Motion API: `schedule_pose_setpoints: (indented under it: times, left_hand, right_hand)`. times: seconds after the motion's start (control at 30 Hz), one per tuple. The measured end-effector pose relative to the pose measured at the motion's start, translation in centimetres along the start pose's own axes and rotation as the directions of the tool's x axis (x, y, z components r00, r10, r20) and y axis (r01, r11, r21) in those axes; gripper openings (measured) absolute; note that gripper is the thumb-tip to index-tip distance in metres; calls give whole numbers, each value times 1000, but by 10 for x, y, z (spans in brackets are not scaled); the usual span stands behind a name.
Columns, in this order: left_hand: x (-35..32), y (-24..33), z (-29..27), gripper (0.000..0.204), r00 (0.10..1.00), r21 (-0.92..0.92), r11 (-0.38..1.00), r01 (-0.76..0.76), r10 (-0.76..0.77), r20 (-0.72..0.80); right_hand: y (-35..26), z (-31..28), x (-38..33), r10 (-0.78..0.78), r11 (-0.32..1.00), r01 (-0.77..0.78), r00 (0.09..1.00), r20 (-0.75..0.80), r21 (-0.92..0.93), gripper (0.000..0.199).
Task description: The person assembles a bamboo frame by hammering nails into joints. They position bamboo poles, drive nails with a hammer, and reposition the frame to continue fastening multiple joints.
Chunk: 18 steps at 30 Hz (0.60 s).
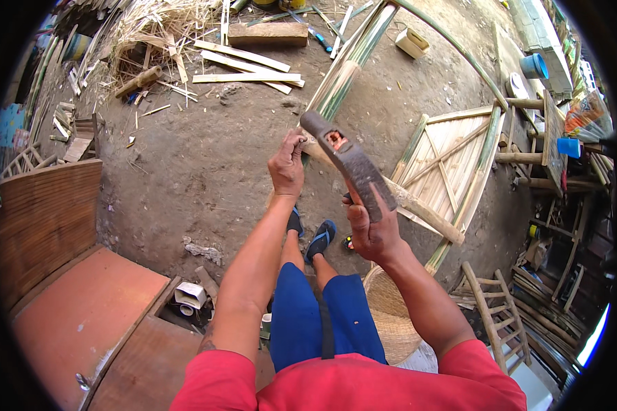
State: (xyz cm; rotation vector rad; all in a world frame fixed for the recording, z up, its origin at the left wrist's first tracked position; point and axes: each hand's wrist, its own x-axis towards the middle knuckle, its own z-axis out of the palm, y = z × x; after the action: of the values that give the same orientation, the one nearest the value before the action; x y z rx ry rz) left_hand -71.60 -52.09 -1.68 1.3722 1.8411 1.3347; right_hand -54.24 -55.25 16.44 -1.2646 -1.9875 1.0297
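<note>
My right hand [375,234] is closed round the handle of a hammer, gripping below its head. The hammer [363,175] has a dark, curved, worn metal head, raised close to the camera and hiding much of its own handle. Behind it, a pale round wooden pole [418,207] slants from my left hand down to the right. My left hand [288,164] is closed with its fingertips pressed together at the pole's upper left end. Whatever those fingers pinch is too small to make out. Beyond the pole end, a split green bamboo length [343,82] runs away upward.
A slatted bamboo panel [442,161] lies at the right, near a small wooden ladder-like frame [498,318]. Pale wood strips [247,77] and a timber block [267,34] lie ahead. An orange-topped wooden piece [89,322] stands at left, a woven basket [391,312] by my leg.
</note>
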Motion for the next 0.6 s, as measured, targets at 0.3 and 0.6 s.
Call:
schedule_pose_setpoints:
  times: [0.3,0.6]
  left_hand:
    - [1,-10,2,21,997,-25,999,41,-39,63]
    - [-12,3,-14,42,996,166,986,24,-38,78]
  right_hand:
    - [15,14,2,-76,995,77,997,27,-62,22]
    - [0,5,14,99,986,-96,995,17,-136,23]
